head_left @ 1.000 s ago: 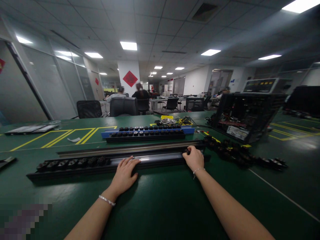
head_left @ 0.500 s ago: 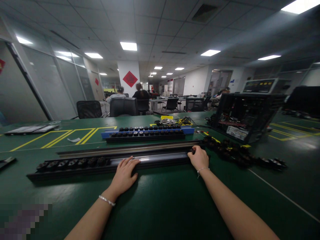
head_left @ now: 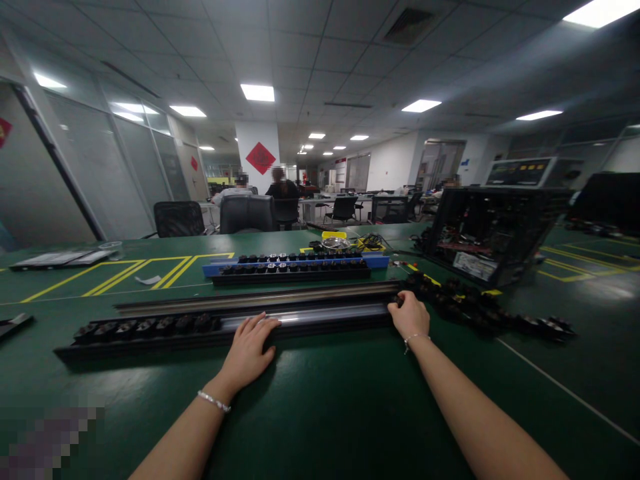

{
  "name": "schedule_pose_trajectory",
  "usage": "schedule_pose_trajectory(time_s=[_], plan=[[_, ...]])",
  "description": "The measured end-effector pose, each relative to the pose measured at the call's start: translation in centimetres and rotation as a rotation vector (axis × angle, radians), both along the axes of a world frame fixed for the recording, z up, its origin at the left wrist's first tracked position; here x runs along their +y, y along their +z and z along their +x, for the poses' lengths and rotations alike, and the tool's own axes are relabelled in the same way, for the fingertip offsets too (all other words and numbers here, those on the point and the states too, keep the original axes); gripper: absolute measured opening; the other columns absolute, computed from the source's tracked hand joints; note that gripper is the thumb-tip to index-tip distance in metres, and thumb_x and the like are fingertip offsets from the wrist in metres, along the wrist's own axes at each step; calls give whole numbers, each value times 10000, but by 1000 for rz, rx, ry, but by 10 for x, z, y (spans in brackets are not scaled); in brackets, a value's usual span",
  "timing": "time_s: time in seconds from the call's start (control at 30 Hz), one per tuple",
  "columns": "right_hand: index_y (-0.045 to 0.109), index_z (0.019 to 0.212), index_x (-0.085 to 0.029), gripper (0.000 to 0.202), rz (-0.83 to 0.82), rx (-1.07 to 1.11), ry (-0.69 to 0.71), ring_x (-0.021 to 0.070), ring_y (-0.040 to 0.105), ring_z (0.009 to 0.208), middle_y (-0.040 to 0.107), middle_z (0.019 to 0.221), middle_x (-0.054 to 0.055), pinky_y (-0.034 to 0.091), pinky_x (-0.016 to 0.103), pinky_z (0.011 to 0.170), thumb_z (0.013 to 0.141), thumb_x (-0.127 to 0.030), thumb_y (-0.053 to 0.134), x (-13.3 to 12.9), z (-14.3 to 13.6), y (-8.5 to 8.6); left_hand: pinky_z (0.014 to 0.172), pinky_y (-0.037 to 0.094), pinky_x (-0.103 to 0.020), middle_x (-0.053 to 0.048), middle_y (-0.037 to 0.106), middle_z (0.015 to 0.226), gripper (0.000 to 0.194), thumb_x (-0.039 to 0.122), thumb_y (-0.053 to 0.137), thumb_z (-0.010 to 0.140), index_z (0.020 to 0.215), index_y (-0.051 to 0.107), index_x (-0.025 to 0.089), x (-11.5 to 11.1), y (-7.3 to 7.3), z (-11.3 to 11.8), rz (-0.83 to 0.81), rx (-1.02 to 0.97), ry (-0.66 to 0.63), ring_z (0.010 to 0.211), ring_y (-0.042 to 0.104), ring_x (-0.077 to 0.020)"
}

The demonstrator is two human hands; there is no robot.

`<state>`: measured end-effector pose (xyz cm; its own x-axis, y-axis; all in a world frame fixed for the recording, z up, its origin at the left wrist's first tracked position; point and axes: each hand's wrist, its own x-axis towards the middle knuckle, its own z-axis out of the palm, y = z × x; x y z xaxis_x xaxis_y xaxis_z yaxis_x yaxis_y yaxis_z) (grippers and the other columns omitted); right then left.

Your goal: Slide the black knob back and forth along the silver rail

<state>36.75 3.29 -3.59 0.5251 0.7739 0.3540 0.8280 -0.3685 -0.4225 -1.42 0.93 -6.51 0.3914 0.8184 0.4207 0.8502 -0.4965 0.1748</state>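
A long black rail (head_left: 310, 329) lies across the green table, with several black round-topped modules (head_left: 165, 324) seated in its left part. My left hand (head_left: 250, 347) rests on the rail's middle with its fingers spread. At the rail's right end, my right hand (head_left: 411, 316) pinches a small dark piece, partly hidden by the fingers. Just behind lies a second, slimmer rail (head_left: 240, 301). Farther back is a blue strip (head_left: 213, 268) between rows of black modules (head_left: 300, 269).
Right of my right hand lies a pile of black parts (head_left: 480, 307). An opened computer case (head_left: 480, 233) stands behind it. A metal dish (head_left: 336, 244) and cables (head_left: 373, 241) are at the back. Papers (head_left: 60, 258) lie far left. Two people sit beyond the table.
My right hand has moved a little to the right along the rail, still pinching the dark piece. My left hand has stayed in place.
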Motion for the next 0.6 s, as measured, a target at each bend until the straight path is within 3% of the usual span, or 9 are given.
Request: schedule_pose_trajectory(time_s=[0.6], plan=[[499, 1141, -174, 400, -15, 118, -84, 234, 587, 896, 624, 1039, 98, 408, 312, 709, 761, -296, 462, 3, 28, -5, 1081, 214, -477, -15, 569, 1254, 502, 198, 505, 728, 1222, 494, 279, 0, 0, 0, 4, 6, 1, 1295, 347, -230]])
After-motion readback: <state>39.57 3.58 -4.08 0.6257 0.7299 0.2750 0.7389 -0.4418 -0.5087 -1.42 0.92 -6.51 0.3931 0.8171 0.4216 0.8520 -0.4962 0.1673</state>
